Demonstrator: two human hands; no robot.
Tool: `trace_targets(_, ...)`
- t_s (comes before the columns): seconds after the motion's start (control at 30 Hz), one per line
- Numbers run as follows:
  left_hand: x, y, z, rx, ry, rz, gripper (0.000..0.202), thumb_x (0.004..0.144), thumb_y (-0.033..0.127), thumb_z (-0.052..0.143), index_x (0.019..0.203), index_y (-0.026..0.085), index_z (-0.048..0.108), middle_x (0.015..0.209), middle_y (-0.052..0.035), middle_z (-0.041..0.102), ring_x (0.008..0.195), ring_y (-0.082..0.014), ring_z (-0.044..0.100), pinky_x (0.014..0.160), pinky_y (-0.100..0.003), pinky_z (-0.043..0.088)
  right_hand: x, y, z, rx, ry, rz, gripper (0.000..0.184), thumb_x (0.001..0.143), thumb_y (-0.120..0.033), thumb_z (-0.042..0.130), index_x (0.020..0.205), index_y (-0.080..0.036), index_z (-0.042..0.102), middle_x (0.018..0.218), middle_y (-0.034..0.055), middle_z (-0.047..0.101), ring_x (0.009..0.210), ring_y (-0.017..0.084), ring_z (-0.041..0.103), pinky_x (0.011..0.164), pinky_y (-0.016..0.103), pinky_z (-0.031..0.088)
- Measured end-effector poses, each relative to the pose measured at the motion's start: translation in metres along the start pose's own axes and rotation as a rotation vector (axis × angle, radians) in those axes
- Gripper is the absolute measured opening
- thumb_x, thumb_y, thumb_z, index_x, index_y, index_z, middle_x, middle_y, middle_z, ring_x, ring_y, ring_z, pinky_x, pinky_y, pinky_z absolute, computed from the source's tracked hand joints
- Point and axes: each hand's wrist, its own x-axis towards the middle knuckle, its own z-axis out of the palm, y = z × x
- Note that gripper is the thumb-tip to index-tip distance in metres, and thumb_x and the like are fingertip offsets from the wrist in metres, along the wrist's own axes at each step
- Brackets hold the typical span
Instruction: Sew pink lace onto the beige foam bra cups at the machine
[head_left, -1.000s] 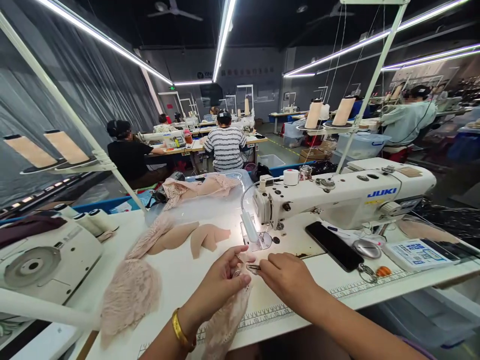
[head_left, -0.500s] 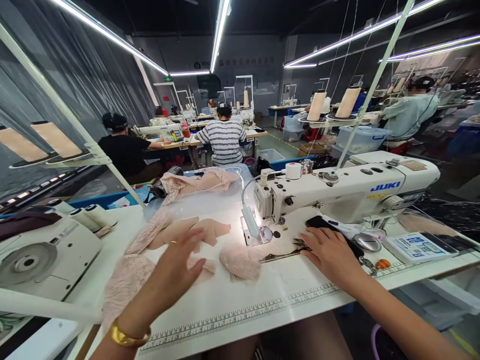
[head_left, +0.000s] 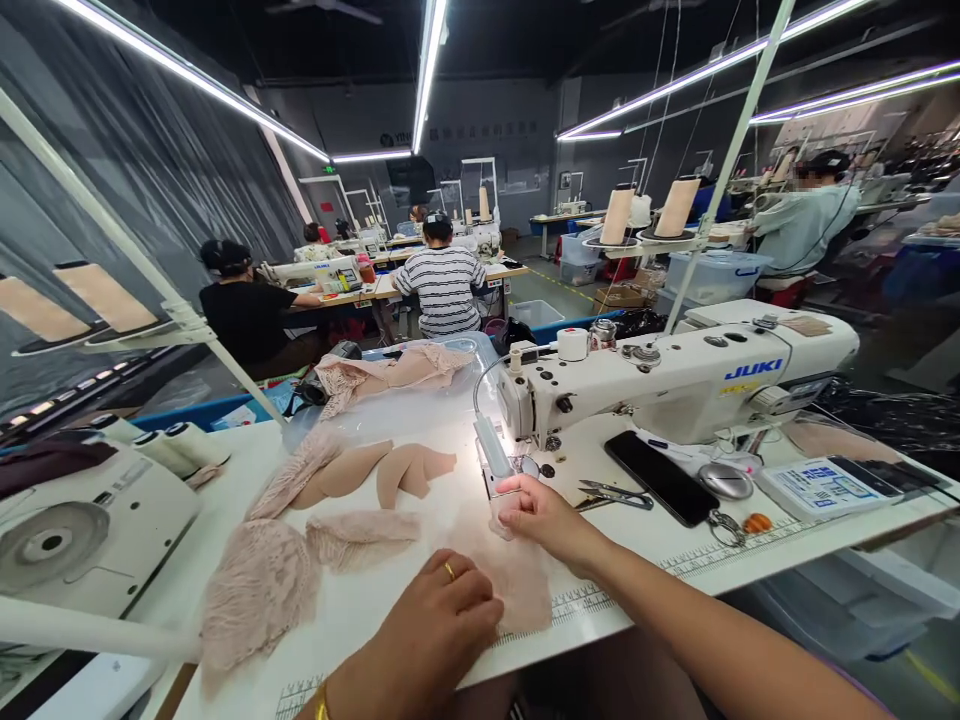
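A piece of pink lace fabric (head_left: 517, 585) lies on the white table in front of the needle of a white sewing machine (head_left: 675, 385). My left hand (head_left: 435, 630) rests on the lace's near edge with fingers curled down on it. My right hand (head_left: 536, 510) pinches the far end of the same lace just below the presser foot. Small thread snips (head_left: 611, 493) lie on the table to the right of my right hand.
More lace pieces (head_left: 259, 590) and beige foam cups (head_left: 405, 468) lie to the left. A black phone (head_left: 660, 478), a control panel (head_left: 821, 487) and a second machine (head_left: 82, 520) sit on the table (head_left: 375, 610). Other people sew at tables behind.
My right hand left the snips on the table and came back to the needle. My left hand came in from the left pile. Both now hold a lace piece in front of the presser foot.
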Motion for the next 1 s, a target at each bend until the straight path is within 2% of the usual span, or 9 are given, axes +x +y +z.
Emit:
trace_targets(0.1, -0.004, -0.011, -0.013, -0.222, -0.025, -0.218, 0.019, 0.099, 0.04, 0.065, 0.112, 0.026, 0.07, 0.104, -0.005, 0.075, 0.095, -0.0226, 0.068, 0.086, -0.034, 0.053, 0.003, 0.003, 0.005, 0.065, -0.042, -0.068, 0.041, 0.078, -0.043, 0.079, 0.108, -0.02, 0.062, 0.077, -0.0045, 0.057, 0.07, 0.015, 0.057, 0.072, 0.032, 0.045)
trace_targets(0.23, -0.008, -0.075, -0.025, 0.166, 0.2, -0.664, 0.023, 0.097, 0.034, 0.058, 0.117, 0.025, 0.067, 0.125, -0.0086, 0.07, 0.122, -0.0287, 0.061, 0.106, -0.043, 0.047, 0.005, 0.015, 0.001, 0.027, -0.044, -0.143, 0.036, 0.084, -0.05, 0.076, 0.103, -0.021, 0.066, 0.079, -0.0025, 0.057, 0.072, 0.016, 0.057, 0.075, 0.034, 0.047)
trace_targets(0.3, -0.009, -0.107, -0.022, 0.247, 0.235, -0.794, 0.048, 0.084, 0.031, 0.07, 0.129, 0.019, 0.059, 0.137, -0.0156, 0.063, 0.132, -0.037, 0.053, 0.111, -0.052, 0.042, 0.006, 0.019, -0.001, 0.01, -0.018, -0.139, 0.037, 0.085, -0.052, 0.075, 0.104, -0.022, 0.068, 0.08, -0.0018, 0.059, 0.074, 0.017, 0.058, 0.076, 0.034, 0.049)
trace_targets(0.37, -0.008, -0.128, -0.016, 0.268, 0.251, -0.875, 0.053, 0.078, 0.021, 0.067, 0.13, 0.013, 0.057, 0.128, -0.0197, 0.066, 0.124, -0.0393, 0.058, 0.105, -0.053, 0.046, 0.007, 0.022, -0.003, 0.017, 0.0, -0.138, 0.036, 0.085, -0.051, 0.076, 0.105, -0.022, 0.068, 0.081, -0.0017, 0.06, 0.074, 0.017, 0.06, 0.076, 0.033, 0.05)
trace_targets(0.47, -0.006, -0.141, -0.016, 0.275, 0.297, -0.929, 0.035, 0.079, 0.014, 0.053, 0.113, 0.012, 0.061, 0.107, -0.0188, 0.07, 0.104, -0.0374, 0.067, 0.09, -0.051, 0.052, 0.008, 0.023, -0.004, 0.057, 0.018, -0.139, 0.037, 0.085, -0.05, 0.077, 0.106, -0.022, 0.068, 0.084, -0.0006, 0.064, 0.076, 0.017, 0.062, 0.076, 0.033, 0.05)
trace_targets(0.63, -0.006, -0.134, -0.057, 0.225, 0.472, -0.905, 0.018, 0.088, 0.031, 0.05, 0.094, 0.019, 0.062, 0.1, -0.0115, 0.07, 0.097, -0.032, 0.067, 0.088, -0.045, 0.053, 0.005, 0.02, -0.011, 0.121, 0.047, -0.146, 0.04, 0.084, -0.051, 0.079, 0.107, -0.021, 0.067, 0.088, 0.0011, 0.067, 0.076, 0.016, 0.065, 0.071, 0.032, 0.049)
trace_targets(0.73, -0.001, -0.11, -0.08, -0.096, 0.499, -0.778, 0.03, 0.093, 0.047, 0.054, 0.102, 0.022, 0.068, 0.108, -0.0079, 0.07, 0.097, -0.0262, 0.068, 0.079, -0.034, 0.056, -0.003, 0.013, -0.016, 0.141, 0.034, -0.155, 0.043, 0.085, -0.055, 0.078, 0.108, -0.02, 0.066, 0.093, 0.0037, 0.071, 0.081, 0.018, 0.067, 0.072, 0.032, 0.048)
trace_targets(0.9, 0.031, -0.053, -0.063, -0.54, 0.031, -0.527, 0.021, 0.094, 0.039, 0.062, 0.095, 0.025, 0.077, 0.095, -0.004, 0.071, 0.091, -0.0228, 0.066, 0.082, -0.034, 0.052, -0.022, -0.002, -0.014, 0.142, 0.001, -0.162, 0.045, 0.092, -0.06, 0.069, 0.111, -0.02, 0.063, 0.098, 0.0065, 0.073, 0.084, 0.018, 0.068, 0.077, 0.034, 0.05)
trace_targets(1.0, 0.049, -0.033, -0.033, -0.575, -0.037, -0.578, 0.013, 0.087, 0.03, 0.067, 0.097, 0.023, 0.071, 0.09, -0.0016, 0.071, 0.084, -0.0204, 0.063, 0.077, -0.033, 0.05, -0.033, -0.008, -0.007, 0.076, -0.002, -0.191, 0.04, 0.092, -0.055, 0.071, 0.113, -0.022, 0.062, 0.098, 0.0048, 0.071, 0.086, 0.018, 0.067, 0.08, 0.035, 0.052)
